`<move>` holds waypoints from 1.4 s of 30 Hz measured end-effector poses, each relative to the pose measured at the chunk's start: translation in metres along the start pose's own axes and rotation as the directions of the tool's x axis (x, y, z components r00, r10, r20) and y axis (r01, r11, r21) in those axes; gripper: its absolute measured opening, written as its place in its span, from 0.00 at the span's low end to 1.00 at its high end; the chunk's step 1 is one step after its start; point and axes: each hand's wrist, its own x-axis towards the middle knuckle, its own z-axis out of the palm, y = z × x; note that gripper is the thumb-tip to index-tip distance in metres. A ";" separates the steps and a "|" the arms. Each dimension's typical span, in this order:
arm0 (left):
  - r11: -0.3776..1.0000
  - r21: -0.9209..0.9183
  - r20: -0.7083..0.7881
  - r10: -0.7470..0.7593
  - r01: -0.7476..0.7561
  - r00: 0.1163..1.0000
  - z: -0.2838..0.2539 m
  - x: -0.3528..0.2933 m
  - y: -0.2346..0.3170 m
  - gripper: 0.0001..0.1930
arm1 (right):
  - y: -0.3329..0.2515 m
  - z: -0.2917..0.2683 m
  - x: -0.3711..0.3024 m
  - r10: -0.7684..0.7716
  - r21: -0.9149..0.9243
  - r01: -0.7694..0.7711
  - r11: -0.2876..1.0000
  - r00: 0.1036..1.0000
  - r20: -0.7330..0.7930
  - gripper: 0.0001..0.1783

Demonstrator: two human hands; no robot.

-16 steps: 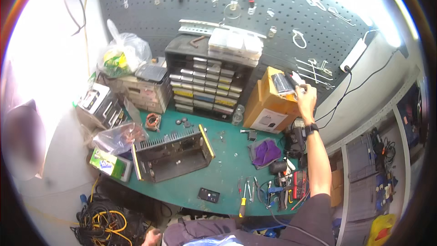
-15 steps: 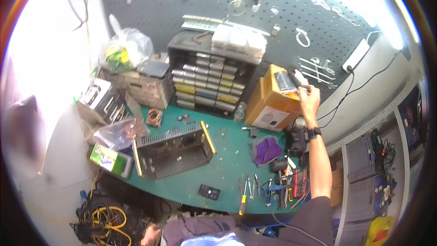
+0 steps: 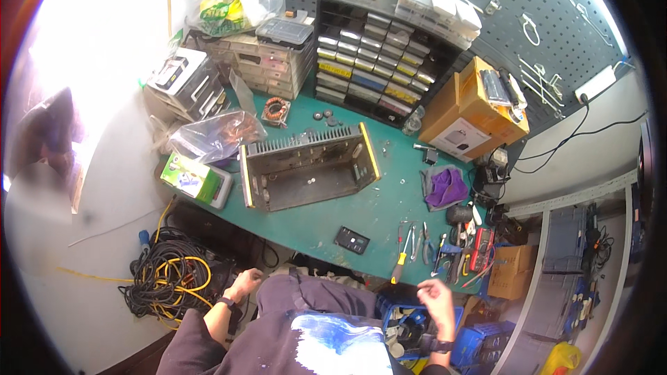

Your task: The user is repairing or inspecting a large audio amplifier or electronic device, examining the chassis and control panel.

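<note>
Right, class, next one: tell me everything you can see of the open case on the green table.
The case is a dark, oblong shell that looks like metal, its open side showing a dingy hollow with a few small pale bits inside. Comb-like fins line its far edge, and a yellow strip edges each end. It rests slightly askew on the green table. A clear bag lies close by its left end; whether they touch is unclear. Neither the left hand nor the right hand touches it.

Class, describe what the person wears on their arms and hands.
The left hand and right hand are both without gloves. Each wrist wears a dark band: left band, right band. The left sleeve is dark, plain and loose, leaving the forearm bare below it. Any rings are too small to tell.
</note>
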 end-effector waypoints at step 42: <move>0.991 0.132 -0.143 0.018 0.001 0.990 -0.033 0.006 -0.080 0.21 | 0.221 0.206 -0.053 -0.233 -0.293 0.185 0.938 0.962 -0.141 0.15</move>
